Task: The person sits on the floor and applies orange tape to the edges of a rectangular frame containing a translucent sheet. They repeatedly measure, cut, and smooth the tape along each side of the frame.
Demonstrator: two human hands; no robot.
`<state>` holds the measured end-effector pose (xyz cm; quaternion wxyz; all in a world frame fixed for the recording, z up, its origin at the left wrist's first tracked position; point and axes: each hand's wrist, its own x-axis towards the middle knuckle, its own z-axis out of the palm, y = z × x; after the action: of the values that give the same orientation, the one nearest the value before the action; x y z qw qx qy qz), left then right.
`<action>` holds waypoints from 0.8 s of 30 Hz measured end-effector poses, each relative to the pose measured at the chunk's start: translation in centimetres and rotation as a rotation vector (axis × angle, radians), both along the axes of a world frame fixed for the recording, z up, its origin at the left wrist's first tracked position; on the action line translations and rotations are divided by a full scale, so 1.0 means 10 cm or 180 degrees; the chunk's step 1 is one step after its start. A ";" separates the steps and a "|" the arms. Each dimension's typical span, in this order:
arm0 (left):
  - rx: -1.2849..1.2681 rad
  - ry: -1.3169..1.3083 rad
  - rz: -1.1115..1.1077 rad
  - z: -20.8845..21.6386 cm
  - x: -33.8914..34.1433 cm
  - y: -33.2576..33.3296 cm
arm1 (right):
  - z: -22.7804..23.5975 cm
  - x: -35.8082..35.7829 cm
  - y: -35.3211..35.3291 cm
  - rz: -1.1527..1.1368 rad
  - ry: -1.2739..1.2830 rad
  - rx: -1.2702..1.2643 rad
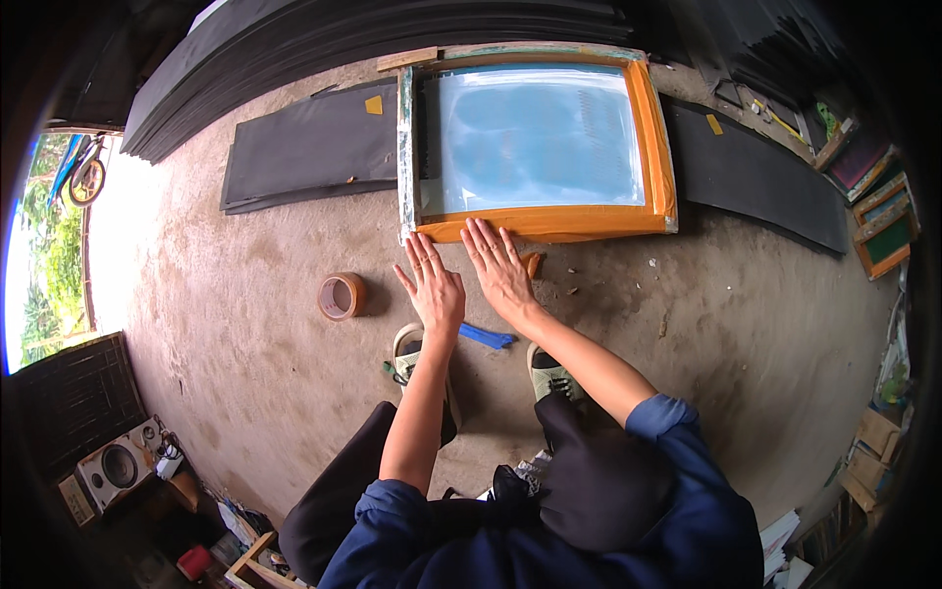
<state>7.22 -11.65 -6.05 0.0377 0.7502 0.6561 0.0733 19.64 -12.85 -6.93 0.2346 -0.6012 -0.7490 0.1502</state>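
Note:
A screen-printing frame lies ahead of me, its pale blue mesh stretched inside. Orange-brown tape covers its near and right sides, while the left and far sides show worn, paint-marked wood. My left hand is stretched flat, fingertips at the near taped edge by the left corner. Just right of it, my right hand lies with straight fingers against the same taped edge. Neither hand holds anything. A roll of brown tape stands on the floor to the left of my left hand.
Dark flat sheets extend from the frame's left, and another dark sheet from its right. Long black boards are stacked behind. A blue strip lies between my shoes. Small frames line the right; a speaker stands lower left.

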 end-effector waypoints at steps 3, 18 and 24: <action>0.0032 0.0009 0.0053 -0.04 -0.01 0.00 | 0.04 0.30 -0.15 -0.0205 -0.0429 -0.0163; 0.0050 -0.0367 -0.0828 0.15 0.58 -0.02 | 0.18 1.23 -0.33 -0.1068 -0.0621 0.0078; -0.0081 -0.0324 -0.1263 -0.05 0.73 0.03 | 0.12 1.00 -0.09 -0.0350 -0.0490 -0.0030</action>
<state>14.56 -11.36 -6.50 0.0940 0.8595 0.4936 0.0940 29.59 -13.79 -5.69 0.1815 -0.6522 -0.7300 0.0940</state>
